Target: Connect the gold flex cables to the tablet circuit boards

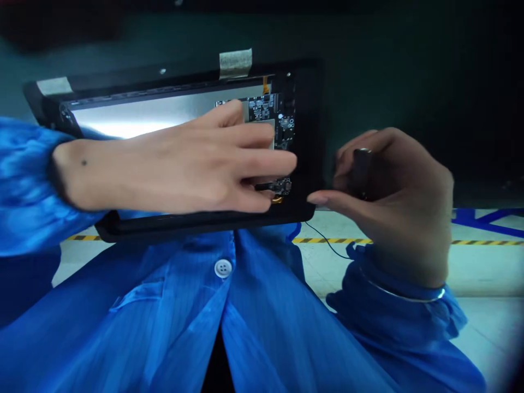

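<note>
left hand [176, 169]: fingers spread across a black printed circuit board [273, 112], set in a black rectangular display frame [204, 224] at left of centre. right hand [393, 191]: fingers and thumb pinching a dark cylindrical object [362, 173], just right of the frame.

The view is taken from the wearer's head, facing forward and steeply down over the chest of a blue smock [221, 305]. A black display frame [180, 71] is seen at close range, beneath the left hand [172, 169] and just beside the right hand [388, 202]. Past the grip, a floor [487, 273] is taken in at lower right, and a dark surface [409, 65] is seen above it.
</note>
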